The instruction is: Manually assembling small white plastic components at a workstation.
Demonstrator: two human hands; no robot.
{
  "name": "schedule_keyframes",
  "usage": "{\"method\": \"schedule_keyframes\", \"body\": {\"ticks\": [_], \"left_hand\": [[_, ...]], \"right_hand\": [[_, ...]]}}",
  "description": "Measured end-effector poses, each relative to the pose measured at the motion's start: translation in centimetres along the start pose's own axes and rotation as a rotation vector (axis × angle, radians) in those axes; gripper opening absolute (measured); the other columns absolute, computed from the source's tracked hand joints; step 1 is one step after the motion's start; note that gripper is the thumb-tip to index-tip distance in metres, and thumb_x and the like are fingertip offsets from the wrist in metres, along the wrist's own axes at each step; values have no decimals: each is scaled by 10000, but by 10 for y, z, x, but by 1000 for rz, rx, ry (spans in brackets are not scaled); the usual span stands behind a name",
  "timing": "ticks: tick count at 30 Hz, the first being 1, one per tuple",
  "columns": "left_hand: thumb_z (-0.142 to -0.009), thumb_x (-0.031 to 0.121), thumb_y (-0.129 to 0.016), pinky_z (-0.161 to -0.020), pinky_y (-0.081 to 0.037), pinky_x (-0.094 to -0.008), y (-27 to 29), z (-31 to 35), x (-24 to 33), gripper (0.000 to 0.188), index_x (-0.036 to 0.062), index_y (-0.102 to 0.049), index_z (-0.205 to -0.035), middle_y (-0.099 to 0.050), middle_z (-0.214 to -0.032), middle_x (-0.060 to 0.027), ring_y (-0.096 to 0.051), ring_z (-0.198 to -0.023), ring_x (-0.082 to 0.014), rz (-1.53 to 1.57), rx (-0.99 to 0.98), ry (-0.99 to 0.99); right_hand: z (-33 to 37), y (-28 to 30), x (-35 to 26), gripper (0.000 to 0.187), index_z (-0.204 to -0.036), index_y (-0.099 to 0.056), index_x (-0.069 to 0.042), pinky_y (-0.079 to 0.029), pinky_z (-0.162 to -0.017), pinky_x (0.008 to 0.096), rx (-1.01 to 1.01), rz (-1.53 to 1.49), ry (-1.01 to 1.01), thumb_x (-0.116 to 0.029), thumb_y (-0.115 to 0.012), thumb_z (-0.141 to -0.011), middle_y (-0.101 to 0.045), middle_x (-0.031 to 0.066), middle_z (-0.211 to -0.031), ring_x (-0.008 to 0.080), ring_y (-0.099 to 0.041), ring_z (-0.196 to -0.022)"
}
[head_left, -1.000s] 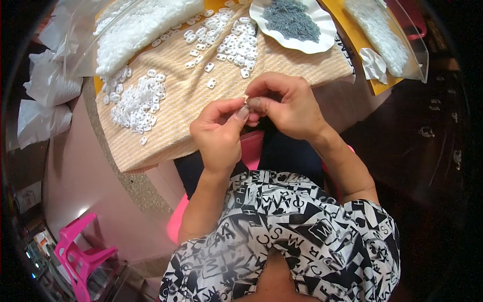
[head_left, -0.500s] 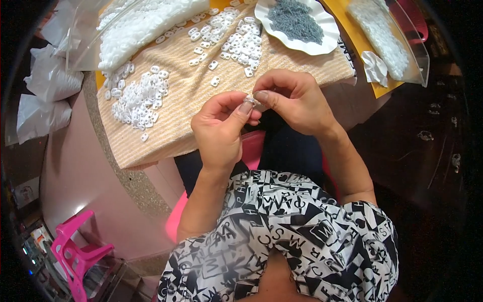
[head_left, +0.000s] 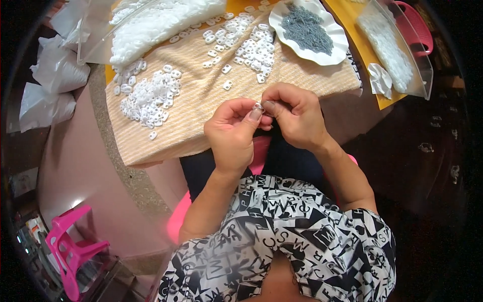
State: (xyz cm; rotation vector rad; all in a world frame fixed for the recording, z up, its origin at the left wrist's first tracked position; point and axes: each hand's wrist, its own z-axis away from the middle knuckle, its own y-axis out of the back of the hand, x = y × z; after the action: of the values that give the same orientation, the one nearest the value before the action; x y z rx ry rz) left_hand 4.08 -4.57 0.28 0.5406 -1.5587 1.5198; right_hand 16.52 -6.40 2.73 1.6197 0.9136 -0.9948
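My left hand (head_left: 232, 133) pinches a small white plastic piece (head_left: 258, 105) between thumb and fingers, just off the near edge of the towel-covered table. Against it, the thumb and forefinger of my right hand (head_left: 302, 121) are pressed together; whatever they hold is too small to make out. A heap of white two-holed pieces (head_left: 153, 95) lies on the striped towel (head_left: 193, 123) to the left. More such pieces (head_left: 256, 50) are spread beyond my hands. Small grey slender parts (head_left: 307, 30) fill a white wavy-rimmed plate (head_left: 329, 56) at the far right.
A clear bin (head_left: 95, 48) of white pieces stands far left, another clear bin (head_left: 420, 75) far right beside crumpled white paper (head_left: 380, 80). White plastic bags (head_left: 48, 108) sit left of the table. A pink stool (head_left: 75, 246) is at lower left.
The whole view has shifted, so the table and hands appear farther right and slightly lower. Both hands stay together at the white piece, with their fingertips a little differently placed.
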Motion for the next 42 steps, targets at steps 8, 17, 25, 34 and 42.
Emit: {"method": "schedule_keyframes", "body": {"ticks": [8, 17, 25, 34, 42], "left_hand": [[-785, -32, -560, -575, -516, -253, 7, -9, 0, 110, -47, -535, -890, -591, -763, -107, -599, -638, -155, 133, 6, 0], [-784, -40, -547, -568, -491, -272, 47, -38, 37, 121, -19, -537, -902, -584, -772, -97, -590, -643, -178, 228, 126, -121], [-778, -52, -542, -592, -480, -279, 57, -40, 46, 146, -20, -537, -920, -579, -793, -105, -579, -672, -177, 277, 115, -141], [-777, -59, -540, -575, -482, -267, 55, -44, 41, 147, -22, -538, -919, -582, -784, -99, -580, -651, -173, 277, 101, -81], [-772, -59, -542, -583, -481, -277, 50, -47, 49, 141, -28, -530, -909, -568, -765, -96, -579, -651, -187, 239, 117, -71]], "right_hand": [[-7, -1, 0, 73, -797, -607, 21, -456, -565, 247, -66, -266, -239, -35, -581, -758, -615, 70, -689, 108, -569, -619], [-75, 6, 4, 108, -869, -616, -9, -452, -633, 271, -76, 422, 208, -43, -570, -778, -613, 116, -794, 207, -588, -709], [-173, -43, 34, 117, -780, -603, -44, -443, -709, 382, -294, 919, 437, -62, -533, -688, -582, 128, -776, 310, -552, -790], [-167, -43, 37, 97, -769, -583, -33, -432, -743, 365, -212, 881, 596, -54, -521, -697, -577, 121, -798, 284, -538, -838], [-180, -51, 24, 100, -742, -592, -55, -406, -750, 359, -240, 904, 650, -102, -538, -672, -575, 96, -837, 269, -522, -836]]}}
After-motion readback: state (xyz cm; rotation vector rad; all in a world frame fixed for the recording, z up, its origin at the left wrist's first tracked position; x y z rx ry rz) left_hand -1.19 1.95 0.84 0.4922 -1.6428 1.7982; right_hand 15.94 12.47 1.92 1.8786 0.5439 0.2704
